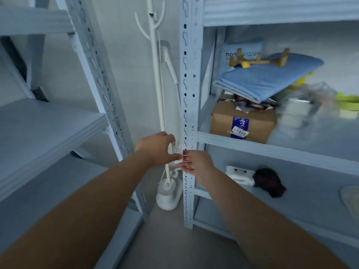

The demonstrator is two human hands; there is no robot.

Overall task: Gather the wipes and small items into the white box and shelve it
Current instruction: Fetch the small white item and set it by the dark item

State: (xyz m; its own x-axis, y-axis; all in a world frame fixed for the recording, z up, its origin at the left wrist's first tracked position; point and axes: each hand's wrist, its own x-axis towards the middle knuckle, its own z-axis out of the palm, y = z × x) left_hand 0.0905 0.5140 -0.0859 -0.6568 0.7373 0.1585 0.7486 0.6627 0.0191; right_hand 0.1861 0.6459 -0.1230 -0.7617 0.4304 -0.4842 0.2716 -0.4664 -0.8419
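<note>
My left hand [158,150] pinches a small white item [175,152] between thumb and fingers, in front of the shelf's upright post [187,113]. My right hand [196,165] is beside it, fingers fairly straight, fingertips touching the item's lower right edge. A white pack of wipes [240,174] lies on the lower right shelf [310,191], with a dark crumpled cloth [269,181] next to it. No white box is in view.
A white stand with a round base [168,199] rises between the two shelving units. The middle right shelf holds a cardboard box [242,123], a folded blue cloth [268,78], a wooden rack [260,59] and blurred clear and green things [347,101]. The left shelf [38,133] is bare.
</note>
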